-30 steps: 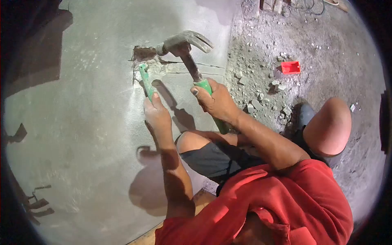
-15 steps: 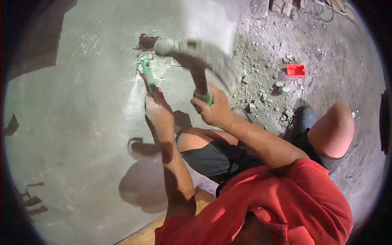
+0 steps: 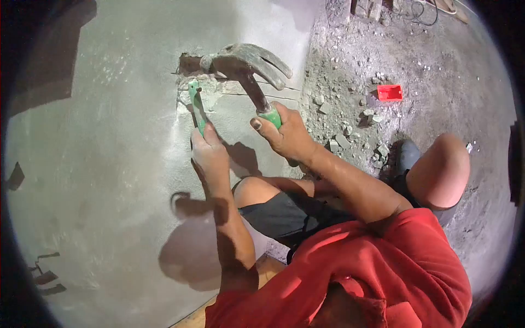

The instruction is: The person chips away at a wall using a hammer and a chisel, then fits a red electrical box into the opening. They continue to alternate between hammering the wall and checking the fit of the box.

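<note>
Hands [image 3: 212, 158] [image 3: 288, 134] hold green tool [image 3: 197, 106] and hammer [image 3: 251, 80], both slanting up-left.

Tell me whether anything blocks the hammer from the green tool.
Nothing visible stands between the hammer's head and the green tool in the left hand; only the chipped patch shows behind the gap.

Claw hammer [image 3: 249, 66]: head, a blur half a second ago, now appears sharp | Right grip [image 3: 290, 136]: green handle butt, visible below it a second ago, now hidden | Shadow [image 3: 241, 157] between the grips: shorter than a second ago
</note>
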### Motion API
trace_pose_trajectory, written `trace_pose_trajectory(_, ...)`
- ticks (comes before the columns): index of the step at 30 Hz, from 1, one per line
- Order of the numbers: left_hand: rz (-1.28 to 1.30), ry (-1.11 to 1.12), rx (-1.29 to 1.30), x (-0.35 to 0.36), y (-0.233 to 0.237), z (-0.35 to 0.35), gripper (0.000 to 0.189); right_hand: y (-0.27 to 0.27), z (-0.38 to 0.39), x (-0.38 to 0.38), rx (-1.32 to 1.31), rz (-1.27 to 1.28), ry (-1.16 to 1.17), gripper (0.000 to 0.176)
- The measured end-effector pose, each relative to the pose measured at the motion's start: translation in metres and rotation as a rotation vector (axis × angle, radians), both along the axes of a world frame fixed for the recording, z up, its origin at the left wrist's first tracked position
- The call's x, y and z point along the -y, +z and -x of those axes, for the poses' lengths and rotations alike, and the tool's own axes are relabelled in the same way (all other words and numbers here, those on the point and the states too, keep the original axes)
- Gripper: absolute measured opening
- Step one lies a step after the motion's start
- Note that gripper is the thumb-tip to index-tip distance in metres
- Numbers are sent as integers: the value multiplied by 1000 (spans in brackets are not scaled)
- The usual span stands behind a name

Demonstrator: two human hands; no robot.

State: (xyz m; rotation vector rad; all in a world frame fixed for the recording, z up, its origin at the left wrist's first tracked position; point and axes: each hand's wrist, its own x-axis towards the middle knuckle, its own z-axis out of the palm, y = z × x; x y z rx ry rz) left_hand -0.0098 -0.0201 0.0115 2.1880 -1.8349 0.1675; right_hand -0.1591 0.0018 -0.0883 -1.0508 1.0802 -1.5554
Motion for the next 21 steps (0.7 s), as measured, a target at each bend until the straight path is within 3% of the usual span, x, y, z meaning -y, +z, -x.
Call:
trace_pose_trajectory(3,-32,-18,-57,3,1,-4,39,-1,1,-6,66,6,32,39)
trace_pose_trajectory(5,145,-144,-6,5,-12,-18,36,-1,4,-10,91,13,87,37)
trace_pose_trajectory(9,82,-101,17,-1,-4,-11,35,7,9,-13,97,19,130,35)
trace_pose_trajectory(13,55,-98,-197,2,-11,-20,34,-5,-2,-10,11,105,34,33)
trace_pose_trajectory(15,20,-39,-321,5,-19,-34,31,-23,-21,-4,-35,343,12,31)
trace_pose_trajectory(16,41,-47,-410,7,-23,-42,31,-27,-32,7,-206,524,-108,34)
trace_pose_trajectory(17,59,-57,-498,6,-28,-49,30,-35,-37,18,-204,528,-103,34)
trace_pose_trajectory(18,60,-53,-495,3,-30,-55,30,-29,-35,29,-259,269,77,37)
trace_pose_trajectory(19,129,-166,-238,4,-30,-56,34,-22,-31,36,-310,9,245,39)
trace_pose_trajectory(20,197,-283,18,8,-30,-56,37,-16,-27,37,-265,54,216,42)
trace_pose_trajectory(21,207,-294,11,12,-28,-49,37,-10,-19,36,-274,60,203,42)
